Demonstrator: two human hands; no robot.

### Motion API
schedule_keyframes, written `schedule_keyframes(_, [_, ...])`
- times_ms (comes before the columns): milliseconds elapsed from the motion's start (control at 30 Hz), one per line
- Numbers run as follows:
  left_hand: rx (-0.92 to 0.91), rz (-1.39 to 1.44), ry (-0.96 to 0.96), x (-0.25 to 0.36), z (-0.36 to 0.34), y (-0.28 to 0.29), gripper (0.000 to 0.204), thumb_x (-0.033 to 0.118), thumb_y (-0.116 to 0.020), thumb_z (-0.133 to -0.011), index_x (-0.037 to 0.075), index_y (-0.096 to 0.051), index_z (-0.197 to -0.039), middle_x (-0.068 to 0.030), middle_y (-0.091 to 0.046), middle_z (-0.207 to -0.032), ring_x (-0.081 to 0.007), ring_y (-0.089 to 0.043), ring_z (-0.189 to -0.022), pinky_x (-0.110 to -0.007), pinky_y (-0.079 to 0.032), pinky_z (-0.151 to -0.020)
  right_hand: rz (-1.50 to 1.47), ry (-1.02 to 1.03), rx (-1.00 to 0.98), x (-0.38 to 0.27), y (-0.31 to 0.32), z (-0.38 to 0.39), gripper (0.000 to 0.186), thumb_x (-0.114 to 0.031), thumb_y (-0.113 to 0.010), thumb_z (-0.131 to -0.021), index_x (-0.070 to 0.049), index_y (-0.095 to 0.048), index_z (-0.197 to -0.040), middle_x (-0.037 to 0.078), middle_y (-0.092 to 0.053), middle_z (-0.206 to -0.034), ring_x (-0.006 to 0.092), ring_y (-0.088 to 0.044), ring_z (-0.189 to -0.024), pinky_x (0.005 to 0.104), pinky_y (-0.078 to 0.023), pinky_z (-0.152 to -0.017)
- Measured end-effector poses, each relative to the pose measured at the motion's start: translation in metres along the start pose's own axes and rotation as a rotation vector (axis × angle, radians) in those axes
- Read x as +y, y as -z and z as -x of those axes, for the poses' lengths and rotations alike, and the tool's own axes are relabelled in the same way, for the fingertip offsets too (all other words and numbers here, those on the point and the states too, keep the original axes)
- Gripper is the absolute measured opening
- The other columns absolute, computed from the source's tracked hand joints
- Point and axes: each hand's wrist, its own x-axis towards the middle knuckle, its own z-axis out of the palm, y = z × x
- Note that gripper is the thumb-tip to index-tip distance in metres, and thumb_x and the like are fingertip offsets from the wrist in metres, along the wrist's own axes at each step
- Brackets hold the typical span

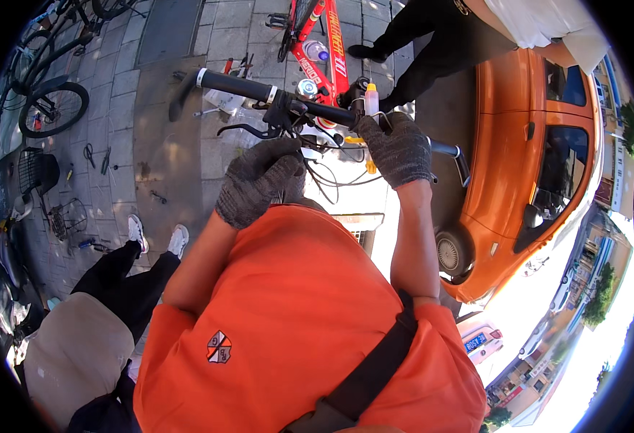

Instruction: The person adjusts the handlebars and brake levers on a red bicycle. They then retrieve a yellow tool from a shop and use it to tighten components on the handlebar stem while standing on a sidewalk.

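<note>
My left hand (pixel 259 180), in a dark grey knit glove, is closed with fingertips pinched beside the brake lever (pixel 248 130) and cables of a bicycle. Whatever it pinches is hidden. My right hand (pixel 398 150), gloved alike, has its fingers curled at the right part of the handlebar (pixel 237 84); its grasp cannot be made out. Just beyond that hand, a small translucent bottle (pixel 371 101) with a yellow tip stands upright by the bar. Yellow pieces (pixel 370 165) show below the bar, next to loose black cables (pixel 331 180). The bicycle's red frame (pixel 317 65) extends away from me.
An orange car (pixel 505 151) stands to the right. A person in dark trousers (pixel 432 43) stands at the far right; another in a beige top (pixel 79 346) is at lower left. Tools (pixel 105 160), a wire basket (pixel 69 216) and other bicycles (pixel 53 108) are on the left paving.
</note>
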Motion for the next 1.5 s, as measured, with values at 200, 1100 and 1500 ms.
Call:
schedule_keyframes(200, [0.228,-0.114,-0.009,-0.001,0.020,0.032,0.028,0.010,-0.065,-0.100,-0.002,-0.068,-0.125,-0.0090,-0.073,-0.115,-0.0155,-0.069,-0.101,-0.031,-0.055,-0.091,-0.301,0.127,0.092,-0.014,0.001,0.023,0.038,-0.034,-0.080,-0.086,-0.001,-0.073,-0.103,0.014,-0.072,-0.084,0.0250,-0.072,-0.080,0.0372,-0.057,-0.072])
schedule_keyframes(1100, [0.082,-0.279,0.067,-0.039,-0.008,0.012,0.030,0.014,-0.068,-0.100,0.000,-0.068,-0.126,-0.0081,-0.073,-0.112,-0.0152,-0.069,-0.101,-0.031,-0.055,-0.089,-0.030,0.758,0.102,-0.029,-0.053,0.022,0.040,-0.027,-0.080,-0.083,-0.008,-0.069,-0.117,0.013,-0.068,-0.092,0.0326,-0.072,-0.078,0.0435,-0.057,-0.067])
schedule_keyframes(1500, [0.096,-0.255,0.045,-0.049,-0.009,0.015,0.032,0.018,-0.070,-0.097,0.002,-0.070,-0.125,-0.0130,-0.073,-0.118,-0.0193,-0.068,-0.107,-0.033,-0.052,-0.097,-0.052,0.723,0.080,-0.027,-0.053,0.026,0.036,-0.022,-0.077,-0.086,-0.010,-0.069,-0.120,0.012,-0.070,-0.095,0.0321,-0.072,-0.081,0.0414,-0.056,-0.068])
